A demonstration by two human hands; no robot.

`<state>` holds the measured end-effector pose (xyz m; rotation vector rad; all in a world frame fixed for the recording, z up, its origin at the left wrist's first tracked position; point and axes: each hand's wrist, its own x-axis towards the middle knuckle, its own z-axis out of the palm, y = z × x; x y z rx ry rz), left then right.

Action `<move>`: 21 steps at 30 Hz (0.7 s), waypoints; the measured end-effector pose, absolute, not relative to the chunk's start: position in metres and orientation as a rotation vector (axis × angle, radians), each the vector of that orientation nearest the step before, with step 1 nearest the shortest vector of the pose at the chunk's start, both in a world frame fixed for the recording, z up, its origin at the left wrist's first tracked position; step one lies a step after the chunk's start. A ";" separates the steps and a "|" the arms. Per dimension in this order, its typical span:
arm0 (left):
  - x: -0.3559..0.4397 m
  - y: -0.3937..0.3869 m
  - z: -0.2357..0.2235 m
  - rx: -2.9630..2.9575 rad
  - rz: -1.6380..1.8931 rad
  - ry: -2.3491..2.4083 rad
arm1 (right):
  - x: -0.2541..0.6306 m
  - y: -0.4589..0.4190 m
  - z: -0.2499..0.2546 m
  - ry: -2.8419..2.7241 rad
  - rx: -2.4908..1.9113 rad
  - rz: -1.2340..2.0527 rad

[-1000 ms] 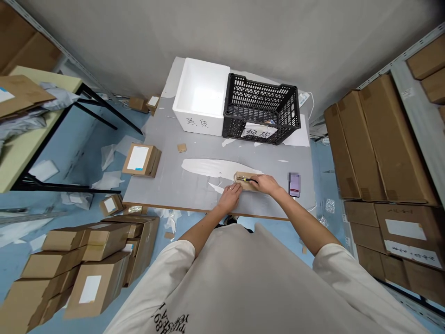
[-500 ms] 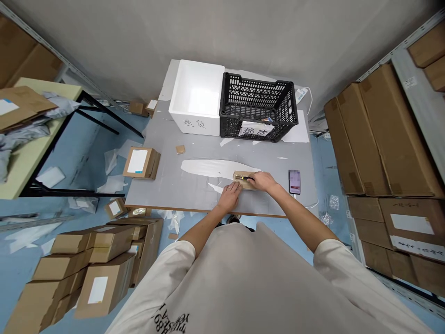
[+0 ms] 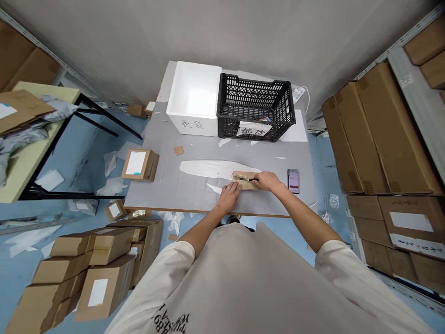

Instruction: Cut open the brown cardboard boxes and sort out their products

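A small, flat cardboard box (image 3: 248, 185) with clear tape on its left end lies near the table's front edge. My left hand (image 3: 228, 195) grips the box's left front corner, its fingers bent over the edge. In my right hand (image 3: 267, 180) is a utility knife (image 3: 253, 179) with a black and yellow handle, held across the top of the box. The knife points left, towards the taped end. Whether its blade has cut into the tape cannot be made out.
A white foam box (image 3: 194, 97) and a black plastic crate (image 3: 255, 109) stand at the table's back. A labelled carton (image 3: 139, 164) sits at the left edge, a phone (image 3: 294, 181) on the right. Stacked cartons (image 3: 100, 283) and shelves flank the table (image 3: 167, 190).
My right hand and the knife have slid slightly to the right along the box. My left hand stays on the box's left end.
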<state>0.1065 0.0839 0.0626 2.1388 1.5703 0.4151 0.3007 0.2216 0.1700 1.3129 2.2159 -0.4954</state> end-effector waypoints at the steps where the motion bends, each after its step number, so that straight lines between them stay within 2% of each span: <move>1: 0.107 0.084 0.064 2.150 0.396 1.581 | 0.306 0.222 0.171 2.207 1.308 -0.485; 8: 0.111 0.084 0.072 2.258 0.177 1.655 | 0.353 0.225 0.182 2.113 1.353 -0.457; 17: 0.117 0.086 0.080 2.257 0.129 1.680 | 0.434 0.229 0.176 2.075 1.554 -0.575; 21: 0.130 0.096 0.086 2.256 0.137 1.725 | 0.464 0.223 0.166 2.092 1.716 -0.888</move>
